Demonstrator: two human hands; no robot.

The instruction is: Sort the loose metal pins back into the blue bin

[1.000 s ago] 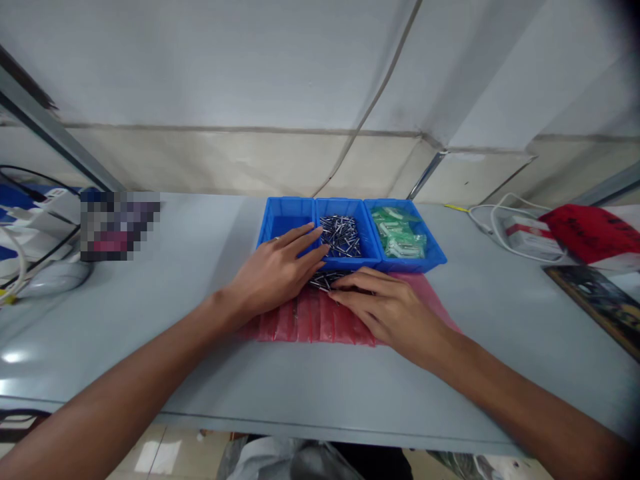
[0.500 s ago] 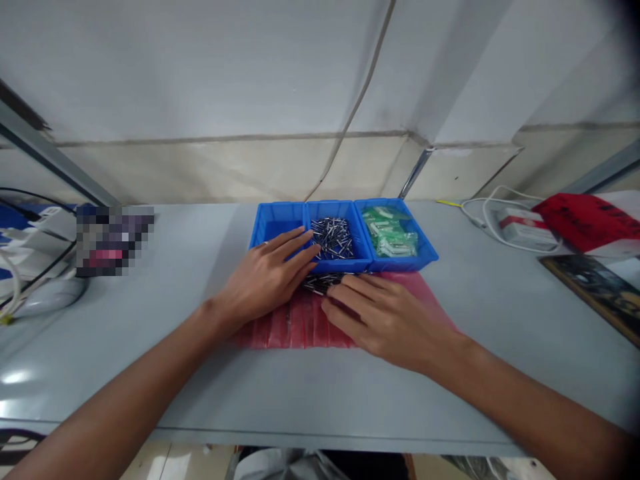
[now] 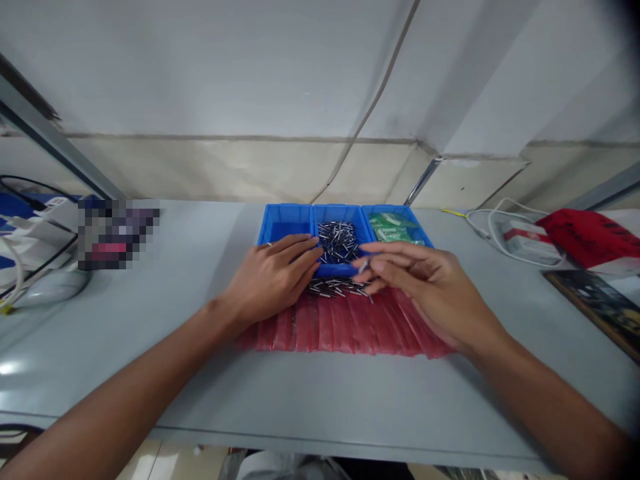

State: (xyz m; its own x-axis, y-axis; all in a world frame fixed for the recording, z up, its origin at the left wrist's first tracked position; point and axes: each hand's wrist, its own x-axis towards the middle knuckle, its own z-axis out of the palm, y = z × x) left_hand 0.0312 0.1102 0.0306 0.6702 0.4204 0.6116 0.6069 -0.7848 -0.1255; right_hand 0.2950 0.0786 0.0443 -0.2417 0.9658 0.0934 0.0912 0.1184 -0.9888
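My left hand (image 3: 275, 277) lies with fingers stretched out over the front of the left blue bin (image 3: 287, 213), fingertips beside the middle bin (image 3: 334, 270). That middle bin holds a heap of small metal pins (image 3: 337, 241), long and thin like rivets. More loose metal pins (image 3: 333, 288) lie in front of the bins, on red plastic bags (image 3: 330, 327). My right hand (image 3: 425, 283) is raised in front of the right bin (image 3: 423, 233), palm turned inward, thumb and fingers pinching a small metal pin (image 3: 364, 265). Motion blurs its fingertips and the pin.
Green packets (image 3: 395, 227) lie in the right bin. At the left are chargers with cables (image 3: 55, 227) and a computer mouse (image 3: 57, 287). To the right are a white box (image 3: 533, 243), a red bag (image 3: 590, 233) and a dark flat panel (image 3: 595, 307).
My right hand has lifted off the loose pins, turned over and come up with a small pin in its fingers. The left hand has stayed at the bin while the view shifted slightly.
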